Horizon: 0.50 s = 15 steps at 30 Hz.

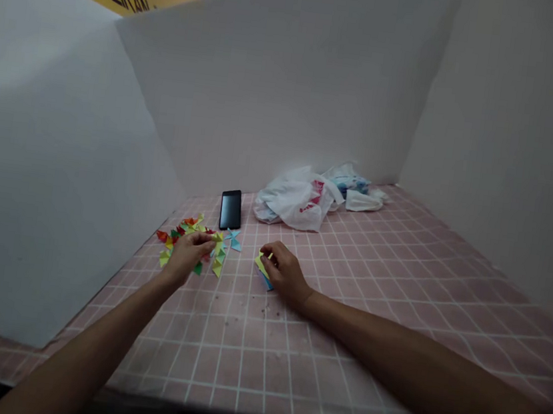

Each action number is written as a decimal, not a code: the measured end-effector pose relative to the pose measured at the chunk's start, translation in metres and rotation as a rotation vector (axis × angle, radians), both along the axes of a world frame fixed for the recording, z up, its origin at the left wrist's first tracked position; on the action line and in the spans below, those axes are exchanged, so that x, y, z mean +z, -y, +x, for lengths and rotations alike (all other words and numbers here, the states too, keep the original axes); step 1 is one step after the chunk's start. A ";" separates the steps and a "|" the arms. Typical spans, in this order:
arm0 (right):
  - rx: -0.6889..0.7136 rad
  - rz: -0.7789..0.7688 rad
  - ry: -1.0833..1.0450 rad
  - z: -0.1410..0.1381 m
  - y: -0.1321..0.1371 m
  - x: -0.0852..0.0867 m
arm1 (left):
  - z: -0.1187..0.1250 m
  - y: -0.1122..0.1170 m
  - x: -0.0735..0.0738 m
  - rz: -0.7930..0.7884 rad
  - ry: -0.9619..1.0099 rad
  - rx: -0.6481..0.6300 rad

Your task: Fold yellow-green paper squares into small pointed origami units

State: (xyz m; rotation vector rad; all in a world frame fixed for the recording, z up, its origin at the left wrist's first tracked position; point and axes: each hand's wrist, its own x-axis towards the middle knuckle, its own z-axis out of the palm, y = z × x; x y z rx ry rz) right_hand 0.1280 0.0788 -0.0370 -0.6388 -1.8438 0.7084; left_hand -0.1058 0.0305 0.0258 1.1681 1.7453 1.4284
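My left hand [188,255] is closed in a pinch on a yellow folded paper piece [218,237], held over a loose heap of small folded paper pieces [171,240] in red, orange, yellow and green. A light blue folded piece [233,239] lies right of the heap. Curled over a small stack of square paper, my right hand [286,272] has its fingertips at the top yellow paper [263,266]. Blue paper [266,282] shows beneath it. The hand hides the stack's right part.
A black phone [230,209] lies behind the folded pieces. Crumpled white plastic bags [297,199] sit at the back. White panels [280,93] enclose the back and sides of the table, which has a pink checked cloth [218,354]. Small dark specks lie near the stack.
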 end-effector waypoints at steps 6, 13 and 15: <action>0.011 -0.004 0.009 0.000 0.000 0.000 | -0.037 0.049 -0.027 -0.041 -0.172 0.167; 0.015 -0.019 0.030 0.002 0.002 0.002 | -0.065 0.062 -0.044 -0.013 -0.206 0.235; 0.018 -0.023 0.036 0.003 0.002 0.003 | -0.080 0.062 -0.042 -0.010 -0.189 0.254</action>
